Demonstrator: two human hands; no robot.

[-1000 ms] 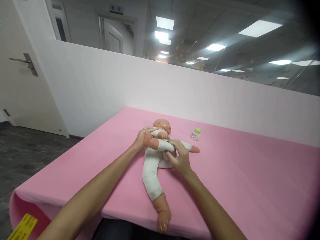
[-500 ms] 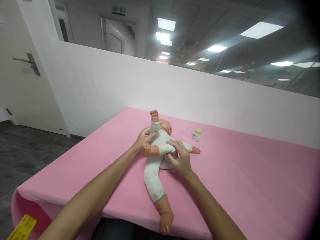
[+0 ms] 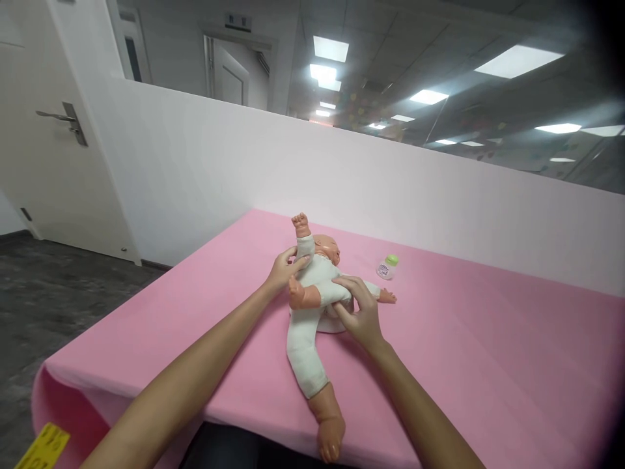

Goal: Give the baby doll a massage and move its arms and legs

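So the doll (image 3: 305,348) lies lengthwise on the pink cloth (image 3: 219,371), straight leg pointing back at the wearer, foot at the near edge. Right hand (image 3: 362,312) is half closed around the bent leg (image 3: 332,293), which crosses leftward over the body. Left hand (image 3: 284,268), a bit farther up, curls loosely around the raised arm (image 3: 306,247) (some fingers are hidden, fwiw). Bottle (image 3: 385,268) sits off right, nearer the right hand; the doll's head (image 3: 327,245) is at the far end.

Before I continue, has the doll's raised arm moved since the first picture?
Yes. Against the white partition, the doll's raised arm has swung up and picture-left from across its body.
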